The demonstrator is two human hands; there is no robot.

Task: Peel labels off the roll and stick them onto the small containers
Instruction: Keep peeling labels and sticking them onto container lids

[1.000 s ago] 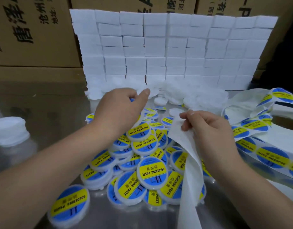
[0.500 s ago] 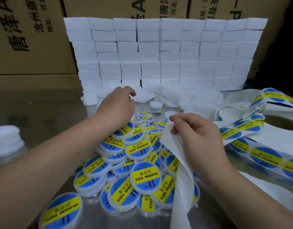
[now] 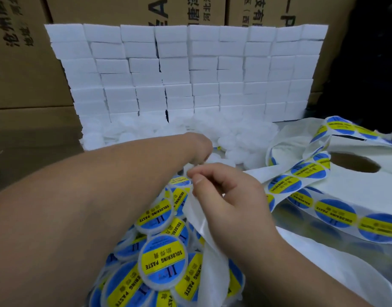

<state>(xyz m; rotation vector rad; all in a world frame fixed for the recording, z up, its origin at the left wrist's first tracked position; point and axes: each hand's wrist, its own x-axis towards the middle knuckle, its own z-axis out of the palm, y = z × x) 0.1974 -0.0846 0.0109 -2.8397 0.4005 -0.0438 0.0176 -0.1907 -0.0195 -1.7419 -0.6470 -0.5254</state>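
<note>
The fingers (image 3: pixel 212 172) of our right hand (image 3: pixel 232 202) pinch the white backing strip (image 3: pixel 212 258); our left hand (image 3: pixel 199 145) is beyond the labelled containers (image 3: pixel 162 260), and whether its fingers are apart we cannot tell.

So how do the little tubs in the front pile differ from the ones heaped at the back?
The front tubs carry round blue-and-yellow SOLDERING PASTE labels; the back tubs are plain white. The front tubs lie piled close to the person; the back tubs are heaped against the wall of white blocks. Both look small and round, with white bodies.
</note>
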